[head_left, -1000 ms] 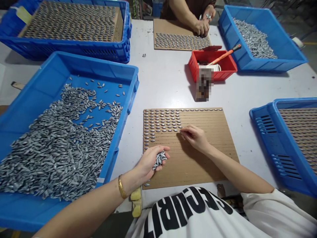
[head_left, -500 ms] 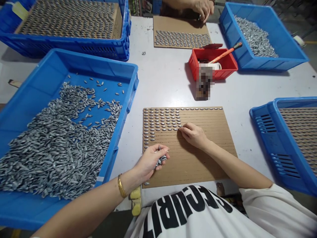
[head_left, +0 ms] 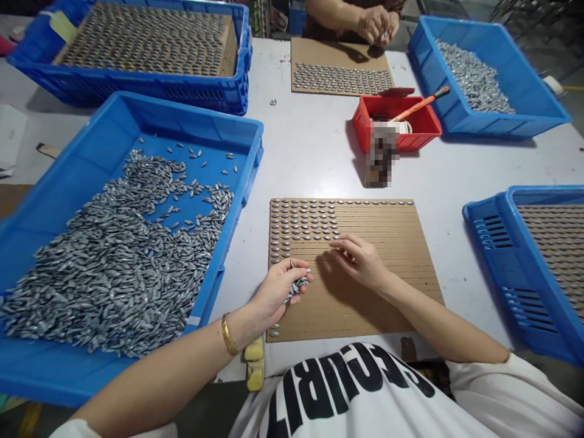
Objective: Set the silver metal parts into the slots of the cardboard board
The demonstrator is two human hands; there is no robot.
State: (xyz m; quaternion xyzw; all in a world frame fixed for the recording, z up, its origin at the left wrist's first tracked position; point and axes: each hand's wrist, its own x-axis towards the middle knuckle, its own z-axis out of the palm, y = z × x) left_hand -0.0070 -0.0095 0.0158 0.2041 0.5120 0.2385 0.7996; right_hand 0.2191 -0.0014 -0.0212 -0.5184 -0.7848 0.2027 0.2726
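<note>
In front of me lies a brown cardboard sheet scored with straight grooves. Small grey spindle-shaped metal pieces, like fishing sinkers, sit in rows over its upper left part and along its top edge. My left hand is cupped round a handful of these metal pieces, above the left side of the sheet. Over the middle of the sheet is my right hand, fingers apart, just below the end of the lowest long row. I see nothing in its fingers.
A blue bin heaped with metal pieces stands at left. Behind it, a blue crate holds filled cardboard; another crate is at right. A red box, a blue bin and a co-worker's hands over another sheet are beyond.
My right hand has drawn slightly back from the row's end, and its fingers have parted. My left hand still holds the pieces. The co-worker's hands have come together.
</note>
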